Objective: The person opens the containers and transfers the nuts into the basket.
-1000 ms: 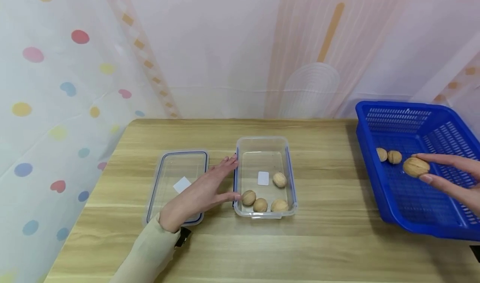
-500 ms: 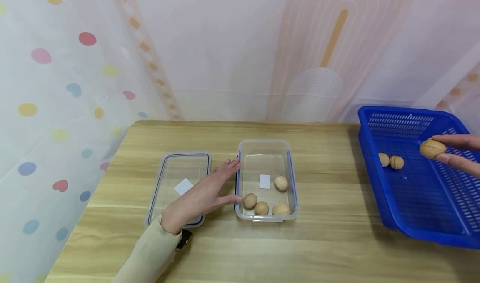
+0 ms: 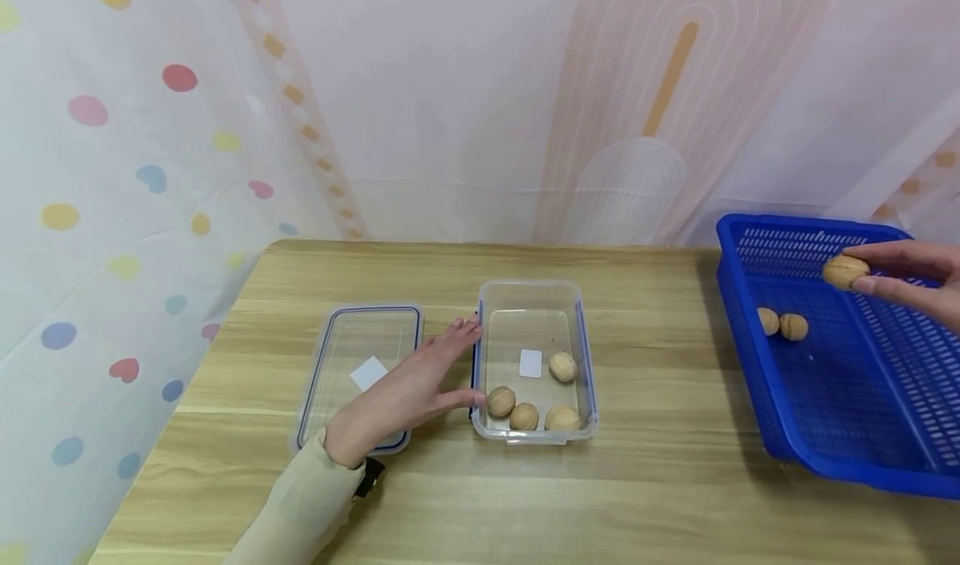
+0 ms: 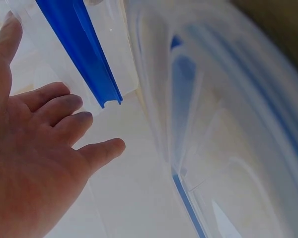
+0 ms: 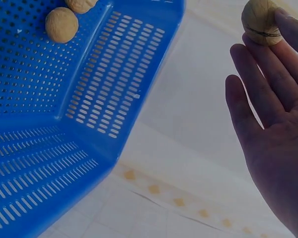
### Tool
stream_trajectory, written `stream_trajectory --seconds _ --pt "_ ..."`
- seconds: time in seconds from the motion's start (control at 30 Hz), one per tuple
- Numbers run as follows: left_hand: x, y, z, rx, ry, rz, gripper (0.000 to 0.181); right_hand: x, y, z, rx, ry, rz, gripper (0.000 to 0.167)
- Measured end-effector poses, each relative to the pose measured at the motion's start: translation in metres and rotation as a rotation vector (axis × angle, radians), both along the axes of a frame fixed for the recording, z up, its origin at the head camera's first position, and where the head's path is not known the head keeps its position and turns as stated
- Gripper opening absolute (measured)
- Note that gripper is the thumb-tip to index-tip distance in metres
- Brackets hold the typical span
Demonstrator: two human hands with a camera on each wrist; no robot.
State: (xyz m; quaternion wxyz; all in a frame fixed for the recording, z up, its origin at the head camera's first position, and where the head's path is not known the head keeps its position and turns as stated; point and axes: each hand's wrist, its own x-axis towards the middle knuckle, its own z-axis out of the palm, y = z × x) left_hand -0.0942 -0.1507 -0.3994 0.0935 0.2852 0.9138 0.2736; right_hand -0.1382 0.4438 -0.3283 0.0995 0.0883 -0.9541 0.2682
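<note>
Between thumb and fingers, my right hand [image 3: 918, 277] pinches a walnut [image 3: 846, 272] above the blue basket [image 3: 780, 415]. The right wrist view shows the same walnut [image 5: 260, 22] at the fingertips, with the other fingers extended. Two walnuts [image 3: 793, 326] lie at the basket's left side. My left hand [image 3: 408, 394] rests with spread, fairly straight fingers against the left side of a clear plastic container [image 3: 536, 290]. Several walnuts [image 3: 523, 417] sit inside that container, mostly along its near end. In the left wrist view, the left hand [image 4: 44, 144] holds nothing, beside a blue clip [image 4: 84, 49].
A clear lid [image 3: 367, 319] with a blue seal lies left of the container, partly under the left forearm. A white label [image 3: 530, 363] shows in the container. The wooden table [image 3: 652, 340] meets a patterned curtain [image 3: 465, 90] at the back.
The right hand has lifted the walnut up from low over the basket, moved it right, then slightly back left. The left hand stays at the container; the head view has shifted slightly.
</note>
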Motion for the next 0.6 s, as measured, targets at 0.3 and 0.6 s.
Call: stream_trajectory --seconds 0.3,0.6 --pt "0.003 -0.001 0.001 -0.013 -0.009 0.026 0.092 -0.078 0.097 -0.067 0.101 -0.135 0.041 0.053" --pt "0.0 0.001 0.001 0.009 -0.001 -0.001 0.09 -0.061 0.05 -0.033 0.147 -0.29 -0.005 0.059"
